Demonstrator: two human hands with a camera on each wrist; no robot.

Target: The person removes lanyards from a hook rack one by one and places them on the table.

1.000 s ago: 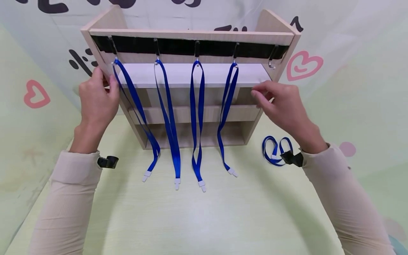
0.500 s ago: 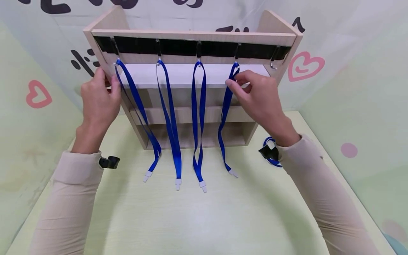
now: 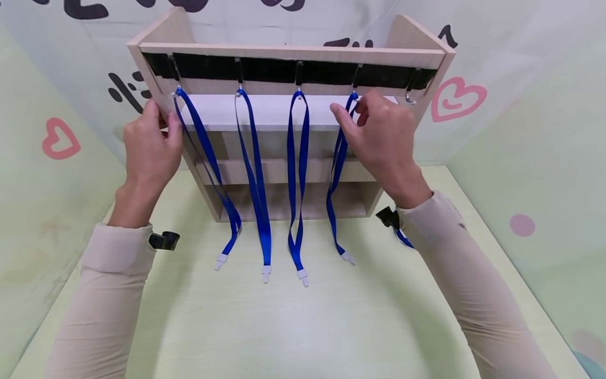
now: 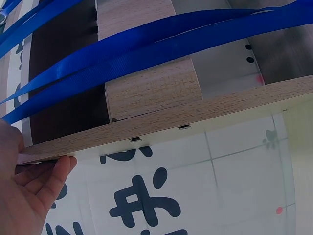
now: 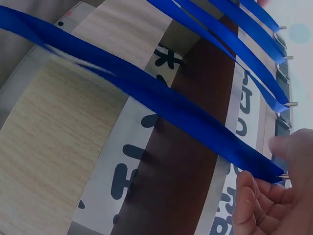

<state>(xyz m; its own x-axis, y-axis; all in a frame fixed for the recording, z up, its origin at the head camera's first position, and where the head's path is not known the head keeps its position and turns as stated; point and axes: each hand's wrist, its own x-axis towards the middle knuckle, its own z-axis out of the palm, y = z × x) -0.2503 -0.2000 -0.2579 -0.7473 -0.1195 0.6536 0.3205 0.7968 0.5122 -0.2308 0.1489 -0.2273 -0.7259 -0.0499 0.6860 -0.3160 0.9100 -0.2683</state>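
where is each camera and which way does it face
Head: on the head, facing forward and down at shelf and blue lanyards; left hand, right hand and sleeves show.
Left wrist: on that wrist, facing along the shelf's side panel; left hand partly shows.
Right wrist: on that wrist, facing across the shelf front; right hand partly shows.
Shared: head and right wrist both show right hand near a lanyard.
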